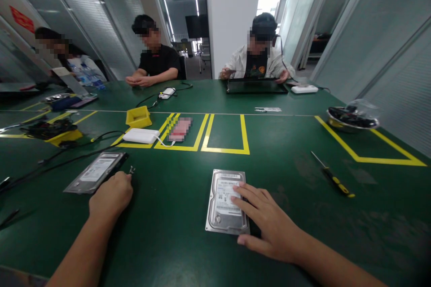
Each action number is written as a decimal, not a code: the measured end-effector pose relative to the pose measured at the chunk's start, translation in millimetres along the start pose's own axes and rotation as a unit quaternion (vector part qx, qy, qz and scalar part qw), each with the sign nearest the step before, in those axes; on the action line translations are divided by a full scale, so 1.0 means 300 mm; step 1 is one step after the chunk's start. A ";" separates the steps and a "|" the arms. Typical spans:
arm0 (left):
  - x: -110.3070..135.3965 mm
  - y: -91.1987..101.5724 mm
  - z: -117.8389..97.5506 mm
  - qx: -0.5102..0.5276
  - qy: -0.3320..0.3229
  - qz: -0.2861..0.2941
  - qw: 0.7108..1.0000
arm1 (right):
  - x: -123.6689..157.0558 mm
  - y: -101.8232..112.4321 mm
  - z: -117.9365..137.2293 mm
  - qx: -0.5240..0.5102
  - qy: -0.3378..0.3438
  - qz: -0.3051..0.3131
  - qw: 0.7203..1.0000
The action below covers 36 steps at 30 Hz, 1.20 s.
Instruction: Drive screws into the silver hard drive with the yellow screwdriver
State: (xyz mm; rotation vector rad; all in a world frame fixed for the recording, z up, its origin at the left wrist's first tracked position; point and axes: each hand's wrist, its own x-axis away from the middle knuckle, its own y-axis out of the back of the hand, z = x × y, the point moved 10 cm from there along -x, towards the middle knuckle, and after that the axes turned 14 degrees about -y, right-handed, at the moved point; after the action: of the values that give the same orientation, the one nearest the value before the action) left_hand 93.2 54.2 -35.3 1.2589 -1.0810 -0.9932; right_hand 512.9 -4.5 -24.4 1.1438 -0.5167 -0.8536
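Observation:
A silver hard drive (220,222) with a white label lies flat in front of me. My right hand (266,219) rests over its right side, fingers spread on the label and thumb at the near right corner. Further left, a second hard drive (97,170) lies at an angle, apparently in a clear bag. Beside its right edge, my left hand (112,193) is closed, its fingers curled down and mostly out of sight. A few small metal pieces that look like screws (132,170) show right at its fingertips; whether they are gripped I cannot tell.
A screwdriver (333,179) lies to the right. Beyond the drives are a white power bank (141,136), a phone (180,129), a yellow bin (138,117) and yellow tape outlines. Cables run along the left; a bowl of black parts (352,119) stands far right. Several people sit opposite.

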 end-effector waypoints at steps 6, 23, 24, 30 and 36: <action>-0.009 -0.006 -0.069 -0.030 -0.061 0.008 0.998 | -0.004 -0.001 -0.002 -0.001 -0.003 0.005 1.000; 0.202 0.150 -0.908 0.513 -0.339 -0.072 0.785 | 0.001 0.003 0.011 0.029 0.010 -0.016 0.999; 0.197 0.153 -0.915 0.491 -0.344 -0.115 0.792 | 0.001 0.002 0.012 0.034 0.008 -0.011 0.999; 0.180 0.105 -0.926 0.412 -0.402 -0.174 0.799 | 0.000 0.009 0.018 0.045 -0.002 0.009 0.999; 0.184 0.092 -0.895 0.462 -0.386 -0.152 0.784 | -0.002 0.010 0.026 0.055 -0.001 0.013 0.998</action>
State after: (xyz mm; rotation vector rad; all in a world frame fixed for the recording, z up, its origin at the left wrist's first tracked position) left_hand 366.8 61.2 -4.5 1.9047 -2.2431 -1.3309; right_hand 507.8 -7.7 -18.7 1.2339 -0.5845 -0.8117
